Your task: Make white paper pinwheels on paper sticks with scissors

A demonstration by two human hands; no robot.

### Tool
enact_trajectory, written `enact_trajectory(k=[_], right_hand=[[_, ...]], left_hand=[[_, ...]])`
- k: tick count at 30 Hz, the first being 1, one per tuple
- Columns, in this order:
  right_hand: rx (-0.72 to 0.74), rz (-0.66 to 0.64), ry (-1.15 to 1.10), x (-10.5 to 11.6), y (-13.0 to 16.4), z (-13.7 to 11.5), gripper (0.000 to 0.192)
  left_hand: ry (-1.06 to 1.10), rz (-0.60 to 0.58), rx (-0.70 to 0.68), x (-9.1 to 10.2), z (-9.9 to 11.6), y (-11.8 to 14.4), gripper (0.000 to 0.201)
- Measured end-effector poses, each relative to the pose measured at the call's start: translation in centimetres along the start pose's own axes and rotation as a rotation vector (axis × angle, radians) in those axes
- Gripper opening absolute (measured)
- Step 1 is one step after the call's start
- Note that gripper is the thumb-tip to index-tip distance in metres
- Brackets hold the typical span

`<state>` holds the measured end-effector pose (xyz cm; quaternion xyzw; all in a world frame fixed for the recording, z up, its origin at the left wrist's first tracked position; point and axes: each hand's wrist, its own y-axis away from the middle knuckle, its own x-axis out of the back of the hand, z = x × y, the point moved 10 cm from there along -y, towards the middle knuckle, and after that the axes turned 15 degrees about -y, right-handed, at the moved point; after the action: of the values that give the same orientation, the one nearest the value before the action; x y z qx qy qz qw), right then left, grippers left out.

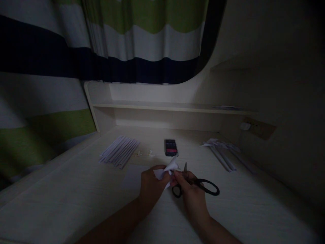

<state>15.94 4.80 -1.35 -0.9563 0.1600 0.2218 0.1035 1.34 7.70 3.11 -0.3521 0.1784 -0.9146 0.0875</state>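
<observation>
Both my hands meet over the middle of the pale desk (76, 196). My left hand (149, 184) pinches a small folded piece of white paper (169, 168). My right hand (191, 195) touches the same paper with its fingertips. Black-handled scissors (203, 185) lie under and beside the right hand, their blade tip pointing away from me. Whether the right hand grips the scissors is unclear in the dim light.
A row of folded white paper strips (119, 150) lies to the far left. More strips and paper scraps (222, 150) lie at the far right. A small dark box (170, 147) sits behind my hands. A shelf (165, 106) and a striped curtain (142, 44) stand beyond.
</observation>
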Motion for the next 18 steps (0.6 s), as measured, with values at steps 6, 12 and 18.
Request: enact_trajectory(k=[6, 12, 18], right_hand=[[0.169, -0.101, 0.251, -1.4, 0.8, -2.8, 0.022], [0.347, -0.151, 0.34, -2.2, 1.4, -3.8, 0.018], [0.462, -0.266, 0.36, -2.6, 1.6, -4.0, 0.009]], left_hand=[[0.045, -0.055, -0.006, -0.4, 0.1, -0.1, 0.014], [0.095, -0.073, 0.032, -0.9, -0.5, -0.2, 0.013], [0.131, -0.045, 0.037, -0.8, -0.8, -0.1, 0.014]])
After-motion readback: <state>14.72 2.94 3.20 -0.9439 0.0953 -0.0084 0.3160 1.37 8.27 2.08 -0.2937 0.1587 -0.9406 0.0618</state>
